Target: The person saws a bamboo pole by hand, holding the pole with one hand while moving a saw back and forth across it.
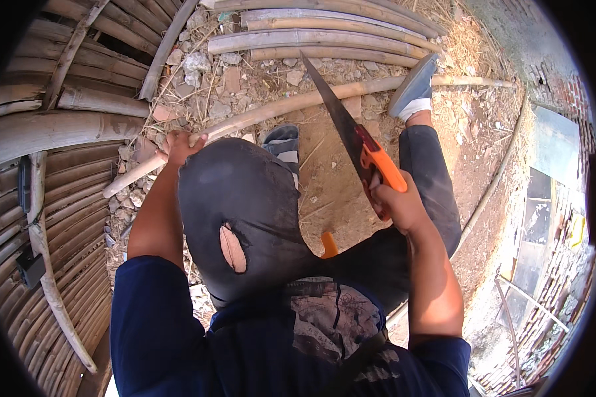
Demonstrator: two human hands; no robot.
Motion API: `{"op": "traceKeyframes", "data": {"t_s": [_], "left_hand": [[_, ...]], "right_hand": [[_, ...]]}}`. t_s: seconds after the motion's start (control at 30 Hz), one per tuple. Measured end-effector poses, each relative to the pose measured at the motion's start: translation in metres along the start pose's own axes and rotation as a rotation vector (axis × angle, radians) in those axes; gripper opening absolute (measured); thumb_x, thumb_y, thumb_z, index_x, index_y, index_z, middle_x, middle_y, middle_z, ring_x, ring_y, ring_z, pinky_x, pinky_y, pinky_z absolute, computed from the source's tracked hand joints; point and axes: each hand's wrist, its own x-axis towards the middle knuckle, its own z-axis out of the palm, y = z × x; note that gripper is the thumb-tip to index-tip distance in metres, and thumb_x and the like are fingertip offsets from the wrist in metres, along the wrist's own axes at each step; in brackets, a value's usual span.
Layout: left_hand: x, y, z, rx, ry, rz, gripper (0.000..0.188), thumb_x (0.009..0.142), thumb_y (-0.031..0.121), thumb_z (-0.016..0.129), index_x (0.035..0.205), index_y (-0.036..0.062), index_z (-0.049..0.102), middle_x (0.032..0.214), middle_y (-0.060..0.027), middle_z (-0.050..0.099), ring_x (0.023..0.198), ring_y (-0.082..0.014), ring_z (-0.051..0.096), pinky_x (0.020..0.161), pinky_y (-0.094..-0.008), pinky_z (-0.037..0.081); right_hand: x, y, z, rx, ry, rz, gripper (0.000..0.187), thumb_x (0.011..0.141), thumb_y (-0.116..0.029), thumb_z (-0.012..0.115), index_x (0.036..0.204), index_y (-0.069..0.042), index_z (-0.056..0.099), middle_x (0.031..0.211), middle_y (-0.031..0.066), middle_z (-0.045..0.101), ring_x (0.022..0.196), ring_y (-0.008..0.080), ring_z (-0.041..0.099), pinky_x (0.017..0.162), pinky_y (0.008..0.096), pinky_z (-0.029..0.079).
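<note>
My left hand (pixel 179 147) is closed round a long bamboo pole (pixel 271 111) near its left end. The pole runs from the left up to the right, close above the ground. A handsaw (pixel 383 164) with an orange handle and dark tapering blade is in my right hand (pixel 402 202), fingers wrapped round the grip. Its blade points up and away, and passes over the pole in the picture; whether they touch I cannot tell. My right shoe (pixel 414 86) rests on or against the pole's far part. My bent left knee, in torn dark trousers, hides some ground.
Several bamboo poles (pixel 324 41) lie side by side at the far edge. Bamboo slat structures (pixel 66 231) stand on the left. Stones and rubble (pixel 195 66) cover the ground there. An orange curved piece (pixel 328 245) shows below my legs. A brick wall (pixel 543 317) borders the right.
</note>
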Motion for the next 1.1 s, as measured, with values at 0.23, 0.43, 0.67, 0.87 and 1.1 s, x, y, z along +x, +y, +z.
{"op": "traceKeyframes", "data": {"t_s": [0.23,0.43,0.67,0.87,1.1], "left_hand": [[-0.009,0.003,-0.016,0.037,0.057,-0.022,0.076,0.091,0.074,0.057,0.138,0.014,0.063,0.16,-0.0186,0.032,0.154,-0.0437,0.018,0.117,-0.0762,-0.006],[-0.011,0.004,-0.004,0.002,0.07,0.015,0.075,0.09,0.073,0.06,0.136,0.0143,0.064,0.16,-0.0193,0.032,0.154,-0.0436,0.019,0.118,-0.0745,-0.003],[-0.005,0.0,-0.014,0.039,0.048,-0.028,0.076,0.09,0.075,0.058,0.14,0.0171,0.062,0.16,-0.0176,0.033,0.153,-0.0432,0.02,0.118,-0.076,-0.002],[-0.005,-0.001,-0.005,0.032,0.038,-0.016,0.073,0.09,0.076,0.057,0.133,0.0185,0.068,0.159,-0.0163,0.036,0.152,-0.0428,0.023,0.118,-0.0744,-0.005],[0.001,0.003,-0.027,0.042,0.01,-0.046,0.077,0.089,0.077,0.057,0.139,0.0182,0.063,0.16,-0.0182,0.034,0.153,-0.044,0.02,0.119,-0.0732,-0.004]], "right_hand": [[-0.112,-0.002,-0.015,0.003,0.116,-0.039,0.007,0.077,-0.004,0.056,0.082,-0.001,0.06,0.065,0.0018,0.053,0.05,0.0079,0.046,0.048,0.0225,0.038],[-0.016,-0.007,-0.001,-0.046,0.013,0.033,0.005,0.084,-0.009,0.061,0.086,-0.005,0.059,0.065,-0.0021,0.05,0.053,0.0072,0.046,0.05,0.0239,0.036],[-0.123,-0.014,-0.021,-0.029,0.085,0.013,0.01,0.074,-0.001,0.052,0.082,-0.002,0.058,0.062,0.002,0.052,0.051,0.0095,0.05,0.05,0.0227,0.041],[-0.055,-0.019,-0.007,-0.136,0.054,0.071,0.008,0.081,-0.003,0.061,0.089,-0.002,0.061,0.064,-0.0011,0.051,0.056,0.0066,0.05,0.059,0.0236,0.045],[-0.119,-0.011,-0.045,-0.024,0.015,-0.091,0.006,0.074,-0.002,0.053,0.075,-0.003,0.06,0.062,0.0005,0.05,0.052,0.0108,0.048,0.063,0.0265,0.046]]}}
